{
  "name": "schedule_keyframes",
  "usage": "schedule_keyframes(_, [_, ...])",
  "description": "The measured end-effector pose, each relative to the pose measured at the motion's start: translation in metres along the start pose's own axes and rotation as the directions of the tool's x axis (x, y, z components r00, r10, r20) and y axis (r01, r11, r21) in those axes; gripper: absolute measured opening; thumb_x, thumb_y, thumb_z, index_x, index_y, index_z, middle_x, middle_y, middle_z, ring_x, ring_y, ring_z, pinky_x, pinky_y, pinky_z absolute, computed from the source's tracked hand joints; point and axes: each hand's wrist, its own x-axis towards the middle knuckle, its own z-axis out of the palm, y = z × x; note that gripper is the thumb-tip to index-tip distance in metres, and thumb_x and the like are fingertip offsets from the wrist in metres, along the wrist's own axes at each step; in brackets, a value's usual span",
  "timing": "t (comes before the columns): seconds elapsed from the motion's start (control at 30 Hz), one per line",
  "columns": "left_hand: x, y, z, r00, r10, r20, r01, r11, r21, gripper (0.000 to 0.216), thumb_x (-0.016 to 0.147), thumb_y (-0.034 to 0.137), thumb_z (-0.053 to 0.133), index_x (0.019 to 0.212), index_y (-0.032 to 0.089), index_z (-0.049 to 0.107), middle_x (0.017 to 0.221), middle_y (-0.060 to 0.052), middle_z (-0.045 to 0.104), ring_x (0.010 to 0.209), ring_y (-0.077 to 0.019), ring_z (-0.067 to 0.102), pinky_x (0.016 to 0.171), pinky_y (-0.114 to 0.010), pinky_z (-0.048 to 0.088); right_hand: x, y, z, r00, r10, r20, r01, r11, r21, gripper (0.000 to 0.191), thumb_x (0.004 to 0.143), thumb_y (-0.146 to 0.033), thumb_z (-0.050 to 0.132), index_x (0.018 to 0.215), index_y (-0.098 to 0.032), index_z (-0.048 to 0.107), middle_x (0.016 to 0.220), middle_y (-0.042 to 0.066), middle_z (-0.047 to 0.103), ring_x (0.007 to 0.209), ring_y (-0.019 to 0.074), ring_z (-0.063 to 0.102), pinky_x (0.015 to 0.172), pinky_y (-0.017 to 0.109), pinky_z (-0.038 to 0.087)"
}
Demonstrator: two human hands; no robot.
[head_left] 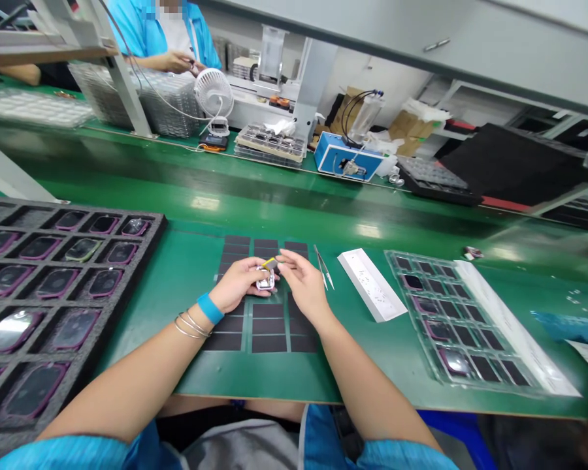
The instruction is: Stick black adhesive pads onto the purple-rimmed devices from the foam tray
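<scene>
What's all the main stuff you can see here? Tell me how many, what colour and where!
small device: 1, pale with purplish edge, left hand
yellow piece: 1, yellow, above the small device
dark rectangles: many, black, beneath the hands
tweezers: 1, silver, right of the hands
open box: 1, white, right of tweezers
clear tray: 1, clear, right
foam tray: 1, dark grey, left
framed devices: many, mostly purple, foam tray
table: 1, green, underneath
fan: 1, white, far bench
other person: 1, blue sleeves, across
wristband: 1, blue, left wrist
left hand: 1, bare, centre
right hand: 1, bare, centre
</scene>
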Motion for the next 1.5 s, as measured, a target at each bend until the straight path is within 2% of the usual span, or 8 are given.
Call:
schedule_keyframes(0.17, [0.005, 0.004, -0.008, 0.994, 0.053, -0.094, -0.068, 0.984, -0.166, 0.019, 0.07, 0.015, 0.067, 0.089, 0.013, 0.062, 0.088, -0.01, 0.071, 0.083, -0.0181, 0.067, 0.078, -0.033, 0.053, 0.001, 0.013, -0.001, 0.986, 0.044, 0.162, 0.009, 0.95, -0.313, 0.012, 0.077, -0.013, 0.056, 0.075, -0.019, 0.066, 0.084, 0.004, 0.065, 0.071, 0.0147, 0.062, 0.07, 0.03, 0.052])
schedule_keyframes(0.33, [0.007, 0.0, -0.01, 0.998, 0.028, -0.058, -0.039, 0.982, -0.185, 0.02, 0.072, 0.014, 0.067, 0.09, 0.014, 0.061, 0.09, -0.011, 0.071, 0.085, -0.018, 0.066, 0.081, -0.035, 0.051, -0.002, 0.014, 0.005, 0.979, 0.051, 0.197, 0.062, 0.848, -0.526, 0.011, 0.074, -0.009, 0.062, 0.077, -0.018, 0.068, 0.093, 0.008, 0.063, 0.087, 0.0209, 0.06, 0.085, 0.04, 0.049])
schedule_keyframes(0.7, [0.008, -0.003, -0.011, 0.999, 0.014, -0.049, -0.024, 0.977, -0.212, 0.018, 0.072, 0.013, 0.066, 0.09, 0.013, 0.061, 0.089, -0.011, 0.071, 0.086, -0.0191, 0.066, 0.082, -0.037, 0.051, 0.002, 0.027, 0.007, 0.983, 0.076, 0.167, 0.008, 0.892, -0.452, 0.005, 0.073, -0.015, 0.067, 0.071, -0.019, 0.068, 0.092, 0.006, 0.055, 0.086, 0.0194, 0.058, 0.086, 0.041, 0.048])
schedule_keyframes(0.97, [0.007, -0.003, -0.01, 0.999, 0.016, -0.043, -0.025, 0.979, -0.203, 0.019, 0.072, 0.013, 0.066, 0.09, 0.013, 0.061, 0.089, -0.011, 0.071, 0.086, -0.0187, 0.066, 0.082, -0.035, 0.051, 0.0, 0.023, 0.009, 0.975, 0.026, 0.22, 0.083, 0.877, -0.473, 0.013, 0.078, -0.007, 0.058, 0.072, -0.018, 0.06, 0.09, 0.007, 0.051, 0.091, 0.022, 0.051, 0.089, 0.043, 0.044])
schedule_keyframes(1.1, [0.006, -0.001, -0.009, 0.999, 0.019, -0.048, -0.027, 0.983, -0.184, 0.02, 0.071, 0.013, 0.067, 0.09, 0.013, 0.062, 0.086, -0.009, 0.071, 0.082, -0.0168, 0.066, 0.08, -0.033, 0.051, -0.002, 0.002, -0.006, 0.945, -0.061, 0.321, 0.188, 0.904, -0.384, 0.011, 0.081, -0.009, 0.055, 0.077, -0.02, 0.056, 0.094, 0.006, 0.051, 0.094, 0.021, 0.05, 0.089, 0.041, 0.043])
schedule_keyframes(1.2, [0.005, 0.0, -0.008, 0.998, 0.026, -0.05, -0.034, 0.984, -0.176, 0.022, 0.069, 0.015, 0.07, 0.089, 0.014, 0.063, 0.085, -0.008, 0.071, 0.08, -0.0166, 0.066, 0.079, -0.031, 0.052, -0.001, -0.012, -0.018, 0.953, -0.128, 0.275, 0.2, 0.946, -0.254, 0.007, 0.085, -0.016, 0.054, 0.079, -0.02, 0.056, 0.095, 0.006, 0.053, 0.097, 0.0198, 0.052, 0.089, 0.04, 0.043])
schedule_keyframes(1.33, [0.002, -0.001, -0.005, 0.998, 0.033, -0.058, -0.04, 0.99, -0.136, 0.027, 0.066, 0.02, 0.073, 0.091, 0.013, 0.064, 0.085, -0.008, 0.071, 0.077, -0.0179, 0.067, 0.072, -0.033, 0.055, 0.002, -0.015, -0.02, 0.987, -0.057, 0.15, 0.048, 0.997, 0.059, 0.01, 0.081, -0.026, 0.061, 0.073, -0.02, 0.058, 0.087, 0.005, 0.062, 0.087, 0.0178, 0.06, 0.082, 0.035, 0.047])
schedule_keyframes(1.5, [0.0, -0.003, -0.001, 0.996, 0.022, -0.082, -0.022, 1.0, -0.004, 0.036, 0.061, 0.023, 0.077, 0.094, 0.013, 0.066, 0.077, -0.005, 0.069, 0.064, -0.0145, 0.064, 0.056, -0.028, 0.057, 0.0, -0.006, -0.006, 0.969, 0.13, 0.21, -0.182, 0.95, 0.253, 0.018, 0.066, -0.028, 0.073, 0.064, -0.019, 0.058, 0.073, 0.004, 0.067, 0.072, 0.0178, 0.063, 0.074, 0.033, 0.05])
